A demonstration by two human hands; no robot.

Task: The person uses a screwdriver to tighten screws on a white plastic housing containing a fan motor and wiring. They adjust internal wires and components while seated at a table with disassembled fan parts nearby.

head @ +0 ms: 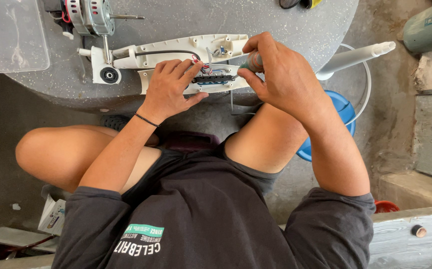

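A white plastic fan housing [176, 55] lies opened on the grey round table [276, 25], with red and black wires and a dark switch strip [213, 78] exposed inside it. My left hand [171, 88] rests on the lower half of the housing, fingers pressing beside the switch strip. My right hand [276, 72] is closed around a greenish screwdriver handle [252, 62], held upright over the right end of the housing. The tool's tip is hidden behind my fingers.
A fan motor [91, 15] with its shaft sits at the table's back left, next to a clear plastic box [11, 35]. A white tube [355, 57] and a blue stool [343, 114] stand to the right. Concrete steps rise at far right.
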